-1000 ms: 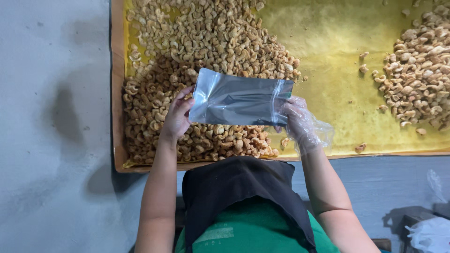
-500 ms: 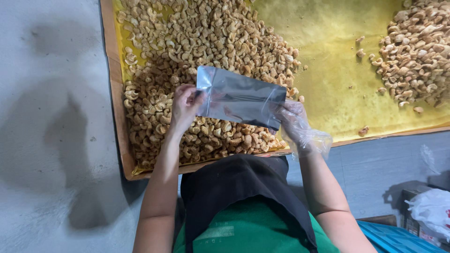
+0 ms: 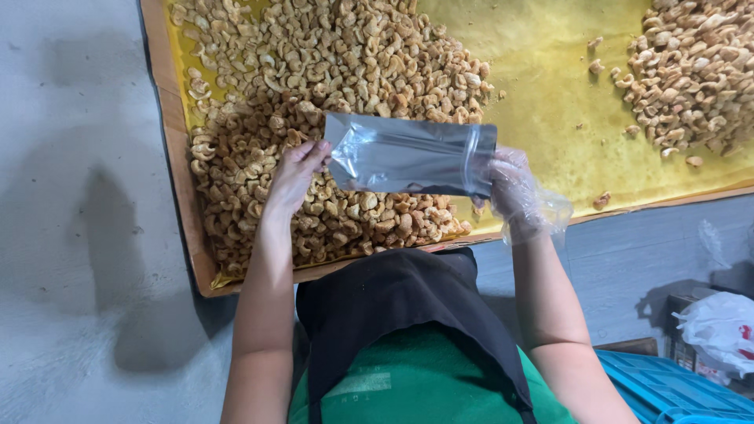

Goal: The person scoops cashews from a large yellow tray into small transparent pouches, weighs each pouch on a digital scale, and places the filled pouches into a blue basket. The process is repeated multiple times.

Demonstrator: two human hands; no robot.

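Both hands, left hand and gloved right hand, are gripping the light, slippery silver pouch by its nine and three o'clock edges.

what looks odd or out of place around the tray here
A few stray cashews lie scattered on the bare yellow liner, apart from the two heaps. Only the right hand wears a clear glove; the left hand is bare.

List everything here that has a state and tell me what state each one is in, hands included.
Silver pouch: held up sideways between both hands over the tray, looks flat.
Left hand: bare, gripping the pouch's left edge.
Right hand: in a clear plastic glove, gripping the pouch's right edge.
Cashews: loose, heaped in the tray.
Tray: lined yellow, partly covered by nuts.
White plastic bag: crumpled, at lower right.
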